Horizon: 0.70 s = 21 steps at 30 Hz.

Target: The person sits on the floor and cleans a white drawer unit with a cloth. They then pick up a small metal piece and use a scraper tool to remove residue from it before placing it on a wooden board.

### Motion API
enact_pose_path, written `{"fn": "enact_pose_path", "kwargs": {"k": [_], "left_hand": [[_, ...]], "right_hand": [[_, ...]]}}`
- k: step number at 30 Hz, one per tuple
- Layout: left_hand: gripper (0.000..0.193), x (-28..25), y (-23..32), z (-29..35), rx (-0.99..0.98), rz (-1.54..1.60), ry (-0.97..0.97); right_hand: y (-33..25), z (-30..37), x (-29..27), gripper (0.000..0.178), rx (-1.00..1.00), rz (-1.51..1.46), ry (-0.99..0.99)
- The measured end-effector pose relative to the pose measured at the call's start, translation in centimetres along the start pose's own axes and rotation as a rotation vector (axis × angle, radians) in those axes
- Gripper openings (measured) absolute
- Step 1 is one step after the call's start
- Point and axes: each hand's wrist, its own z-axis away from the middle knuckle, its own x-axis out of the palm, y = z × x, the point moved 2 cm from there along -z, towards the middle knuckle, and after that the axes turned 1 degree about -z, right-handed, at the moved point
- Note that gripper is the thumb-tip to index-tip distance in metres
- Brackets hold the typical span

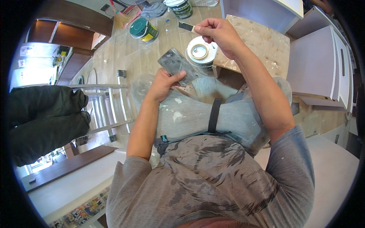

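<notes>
Head view: the left hand is gripping a flat grey metal scraper blade above the knees; the right hand is pinching a small dark-bladed putty knife over an open white putty tub at the speckled worktop's left edge.

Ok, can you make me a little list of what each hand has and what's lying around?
left hand: grips a flat grey scraper blade
right hand: pinches a small putty knife above an open white tub
tub: rests by the edge of a paint-spattered board
floor nearby: green paint can lying tilted, second can upright
left side: metal ladder
right side: white cabinet
</notes>
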Motion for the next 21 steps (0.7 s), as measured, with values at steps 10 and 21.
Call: {"fn": "enact_pose_path", "kwargs": {"k": [10,21], "left_hand": [[0.026,2.5,2.5,-2.1,-0.049,-0.029,-0.003],[0.036,9.6,-5.7,-14.3,0.092,-0.485,-0.092]], "right_hand": [[0.4,-0.9,-10.7,0.017,0.123,1.055,0.197],[2.8,-0.6,-15.1,0.041,0.371,1.051,0.299]]}}
